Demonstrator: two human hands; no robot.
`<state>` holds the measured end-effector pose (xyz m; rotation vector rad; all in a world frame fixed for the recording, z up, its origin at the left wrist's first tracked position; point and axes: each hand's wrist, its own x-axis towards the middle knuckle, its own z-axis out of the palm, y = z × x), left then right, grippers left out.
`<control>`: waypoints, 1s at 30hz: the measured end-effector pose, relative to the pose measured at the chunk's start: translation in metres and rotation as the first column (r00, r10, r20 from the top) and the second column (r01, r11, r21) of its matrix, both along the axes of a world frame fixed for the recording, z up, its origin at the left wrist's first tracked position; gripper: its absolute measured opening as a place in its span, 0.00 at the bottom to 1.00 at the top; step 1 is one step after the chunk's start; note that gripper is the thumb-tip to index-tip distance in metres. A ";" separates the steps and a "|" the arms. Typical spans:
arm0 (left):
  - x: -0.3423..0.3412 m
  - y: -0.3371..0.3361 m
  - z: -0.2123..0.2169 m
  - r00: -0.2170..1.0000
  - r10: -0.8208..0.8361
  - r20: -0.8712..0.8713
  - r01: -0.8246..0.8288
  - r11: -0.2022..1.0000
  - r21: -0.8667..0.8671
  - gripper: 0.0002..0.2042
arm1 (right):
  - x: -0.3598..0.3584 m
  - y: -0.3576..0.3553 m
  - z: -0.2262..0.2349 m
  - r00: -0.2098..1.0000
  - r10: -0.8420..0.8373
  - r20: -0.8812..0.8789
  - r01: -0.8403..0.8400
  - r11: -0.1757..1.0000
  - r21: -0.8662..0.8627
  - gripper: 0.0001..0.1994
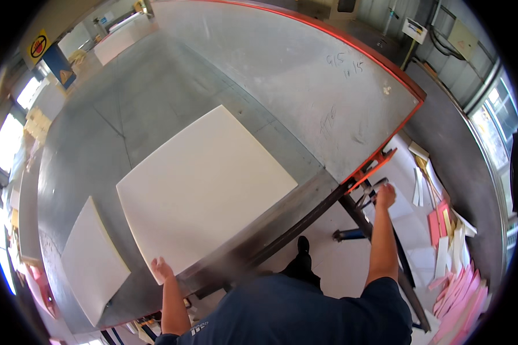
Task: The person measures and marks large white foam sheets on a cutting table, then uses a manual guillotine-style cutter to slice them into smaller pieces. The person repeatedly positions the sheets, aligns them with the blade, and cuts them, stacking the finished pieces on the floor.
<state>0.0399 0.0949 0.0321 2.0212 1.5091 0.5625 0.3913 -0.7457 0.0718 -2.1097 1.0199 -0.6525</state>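
A large white foam slab [207,184] lies flat on the grey metal table [98,126], its near edge along the table's front. At the slab's near left corner, my left hand [162,270] grips the edge with bent fingers. My right hand [385,196] is off to the right, below the table's corner, closed round a dark metal crank-like handle [379,185]. Most of the handle is hidden by the fingers. To the left, a smaller white foam piece [95,259] lies on the table, apart from the slab.
A tall grey metal panel [293,75] with a red-orange rim [351,43] rises along the table's far right. Pink and white foam offcuts [457,299] litter the floor at right. A dark frame bar [357,215] runs down beside my right arm. A warning sign [39,46] hangs far left.
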 end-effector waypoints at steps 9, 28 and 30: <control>0.177 -0.330 0.085 0.563 -0.806 -0.185 0.810 0.582 -0.073 0.16 | 0.173 -0.078 -0.028 0.490 0.843 -0.221 -0.855 0.514 0.069 0.13; 0.314 -0.533 0.271 0.295 -0.945 0.137 0.937 0.315 0.150 0.15 | 0.221 -0.070 -0.068 -0.017 0.990 -0.143 -0.943 0.031 0.331 0.12; 0.340 -0.570 0.326 -0.114 -0.971 0.211 0.868 0.006 0.496 0.19 | 0.198 -0.104 -0.063 0.066 0.997 -0.031 -0.930 0.073 0.361 0.12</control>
